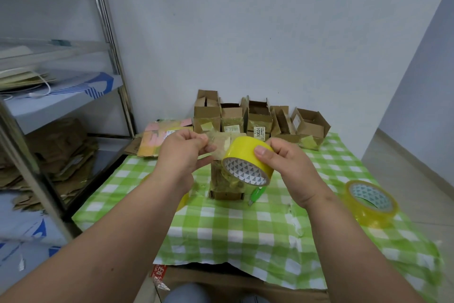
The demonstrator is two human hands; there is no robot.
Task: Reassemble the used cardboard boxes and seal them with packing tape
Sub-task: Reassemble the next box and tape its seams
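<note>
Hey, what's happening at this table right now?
A person is taping cardboard boxes. The right hand grips a yellow tape roll while the left hand pinches its pulled-out free end, above a small box on the green checked cloth. Open boxes line the wall behind; a spare roll lies right.

Yellow tape roll (pixel 248 163) held raised and tilted, a clear strip (pixel 218 144) drawn off to its left. Small taped box (pixel 224 184) stands on the table beneath it, apparently upright. Open-topped boxes (pixel 260 118) are lined up by the wall.
</note>
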